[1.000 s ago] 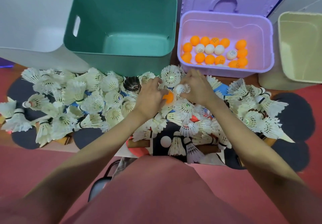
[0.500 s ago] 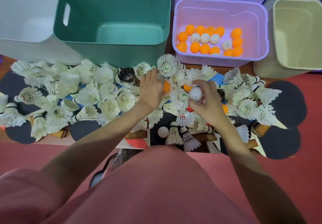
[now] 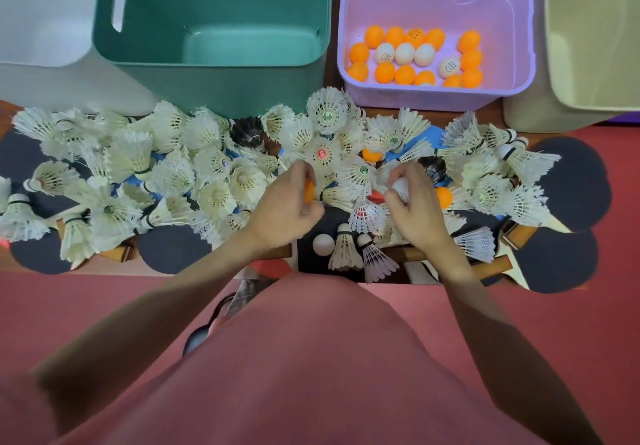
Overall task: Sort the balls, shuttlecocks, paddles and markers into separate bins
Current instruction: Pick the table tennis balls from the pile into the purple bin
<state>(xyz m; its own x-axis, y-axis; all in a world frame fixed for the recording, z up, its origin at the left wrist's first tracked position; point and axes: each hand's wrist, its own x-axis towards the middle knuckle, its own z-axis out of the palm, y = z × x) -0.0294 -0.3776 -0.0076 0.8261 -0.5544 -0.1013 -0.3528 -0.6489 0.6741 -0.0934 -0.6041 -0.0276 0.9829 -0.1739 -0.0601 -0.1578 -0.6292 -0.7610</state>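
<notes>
A heap of white shuttlecocks (image 3: 214, 171) covers the low table, lying over dark paddles (image 3: 568, 181). My left hand (image 3: 287, 209) grips an orange ball (image 3: 309, 192) in the middle of the heap. My right hand (image 3: 412, 209) holds a white ball (image 3: 401, 186) a little to the right. Loose orange balls (image 3: 372, 155) (image 3: 444, 197) show among the feathers, and a white ball (image 3: 323, 244) lies on a black paddle near the front edge. The purple bin (image 3: 349, 29) behind holds several orange and white balls.
A green bin (image 3: 221, 74) stands behind the heap at centre left, with nothing visible inside. A white bin (image 3: 45, 29) is at the far left and a beige bin (image 3: 588, 43) at the far right. Red floor lies in front.
Both hands drew back toward me across the heap, each keeping its ball. The right hand, which lifted the white ball earlier, now sits lower over the shuttlecocks.
</notes>
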